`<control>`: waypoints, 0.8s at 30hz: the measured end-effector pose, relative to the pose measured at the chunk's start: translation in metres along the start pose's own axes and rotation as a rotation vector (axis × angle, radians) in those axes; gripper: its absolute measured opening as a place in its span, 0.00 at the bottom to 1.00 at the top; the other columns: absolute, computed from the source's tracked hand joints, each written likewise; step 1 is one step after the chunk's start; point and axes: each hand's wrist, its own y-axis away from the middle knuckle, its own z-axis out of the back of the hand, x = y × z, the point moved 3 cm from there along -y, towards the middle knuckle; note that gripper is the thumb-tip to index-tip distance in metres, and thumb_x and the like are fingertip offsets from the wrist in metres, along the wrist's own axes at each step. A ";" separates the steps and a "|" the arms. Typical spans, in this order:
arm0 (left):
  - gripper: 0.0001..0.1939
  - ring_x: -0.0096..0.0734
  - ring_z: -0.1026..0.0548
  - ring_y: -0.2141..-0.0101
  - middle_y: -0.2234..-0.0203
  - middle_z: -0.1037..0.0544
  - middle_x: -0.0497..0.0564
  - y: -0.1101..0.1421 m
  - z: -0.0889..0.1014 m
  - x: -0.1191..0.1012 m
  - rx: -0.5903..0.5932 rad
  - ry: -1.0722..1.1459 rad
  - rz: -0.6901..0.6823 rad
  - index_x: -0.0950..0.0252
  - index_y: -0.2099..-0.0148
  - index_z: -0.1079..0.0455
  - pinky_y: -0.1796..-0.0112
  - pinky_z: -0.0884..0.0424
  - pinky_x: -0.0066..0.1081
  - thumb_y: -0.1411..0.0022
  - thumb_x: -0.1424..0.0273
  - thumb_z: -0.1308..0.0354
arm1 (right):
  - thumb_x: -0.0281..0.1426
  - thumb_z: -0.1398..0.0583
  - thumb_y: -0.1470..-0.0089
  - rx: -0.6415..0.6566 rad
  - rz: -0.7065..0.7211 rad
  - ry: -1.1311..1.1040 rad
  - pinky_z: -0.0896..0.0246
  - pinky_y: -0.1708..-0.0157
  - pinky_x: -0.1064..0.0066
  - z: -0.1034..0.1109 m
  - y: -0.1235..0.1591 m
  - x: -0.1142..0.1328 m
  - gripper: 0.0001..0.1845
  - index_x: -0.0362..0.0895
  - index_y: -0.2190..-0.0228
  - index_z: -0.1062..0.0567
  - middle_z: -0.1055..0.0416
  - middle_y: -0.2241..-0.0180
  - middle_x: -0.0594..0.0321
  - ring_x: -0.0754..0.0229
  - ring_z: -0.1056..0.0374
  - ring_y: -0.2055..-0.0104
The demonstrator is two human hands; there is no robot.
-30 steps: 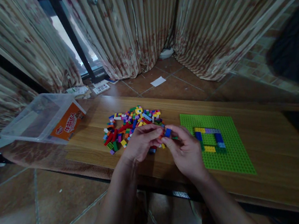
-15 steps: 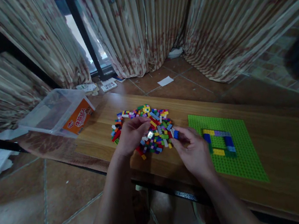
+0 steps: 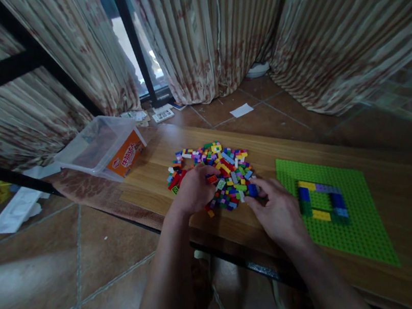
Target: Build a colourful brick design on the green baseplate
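Note:
A loose heap of small toy building bricks (image 3: 232, 174) in many colours lies on the wooden table. Over its near left side is my left hand (image 3: 196, 189), fingers curled around an orange brick (image 3: 212, 179); the thumb is partly hidden. At the heap's right edge, my right hand (image 3: 278, 208) pinches a blue brick (image 3: 252, 189) between thumb and fingers. Further right lies a green studded baseplate (image 3: 367, 223). On it stands a rectangular ring of yellow, blue, purple and green bricks (image 3: 321, 215), with bare baseplate in its middle.
A clear plastic box (image 3: 93, 156) with an orange label stands at the table's left end, on a brown cloth (image 3: 92, 195). Curtains (image 3: 188, 38) hang behind the table. A sheet of paper (image 3: 242, 110) and a few printed papers lie on the tiled floor.
My hands were together at the blue brick and have parted. The left moved left over the heap; the right keeps the blue brick at the heap's edge. The view has swung left.

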 end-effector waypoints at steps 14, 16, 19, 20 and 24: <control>0.14 0.36 0.26 0.63 0.56 0.26 0.55 0.002 -0.015 -0.003 0.023 -0.172 -0.096 0.62 0.59 0.24 0.58 0.29 0.34 0.47 0.77 0.44 | 0.33 0.43 0.42 0.027 0.041 0.076 0.34 0.53 0.57 -0.010 -0.003 0.006 0.16 0.48 0.53 0.24 0.30 0.52 0.55 0.50 0.30 0.52; 0.12 0.37 0.26 0.61 0.57 0.26 0.54 0.002 -0.015 -0.002 0.013 -0.170 -0.107 0.63 0.60 0.25 0.56 0.30 0.35 0.47 0.77 0.43 | 0.32 0.44 0.42 0.012 0.045 0.068 0.33 0.54 0.58 -0.012 -0.005 0.006 0.13 0.48 0.57 0.22 0.30 0.52 0.55 0.51 0.30 0.53; 0.10 0.37 0.26 0.61 0.59 0.26 0.54 0.001 -0.013 0.000 -0.002 -0.174 -0.113 0.63 0.61 0.26 0.57 0.30 0.35 0.47 0.76 0.42 | 0.33 0.43 0.42 -0.030 0.064 0.029 0.33 0.53 0.58 -0.013 -0.007 0.007 0.11 0.48 0.62 0.22 0.30 0.52 0.56 0.52 0.30 0.53; 0.10 0.36 0.26 0.63 0.59 0.26 0.53 0.001 -0.013 0.000 -0.008 -0.181 -0.114 0.63 0.61 0.27 0.59 0.30 0.34 0.47 0.76 0.42 | 0.33 0.43 0.42 -0.043 0.068 0.011 0.33 0.53 0.59 -0.012 -0.008 0.008 0.10 0.48 0.62 0.22 0.30 0.52 0.56 0.53 0.30 0.53; 0.07 0.33 0.28 0.68 0.63 0.27 0.51 -0.001 -0.013 -0.001 -0.042 -0.178 -0.113 0.63 0.63 0.28 0.65 0.32 0.32 0.47 0.75 0.41 | 0.34 0.43 0.42 -0.105 0.046 -0.085 0.33 0.54 0.59 -0.006 -0.010 0.011 0.10 0.48 0.63 0.22 0.29 0.53 0.56 0.54 0.30 0.54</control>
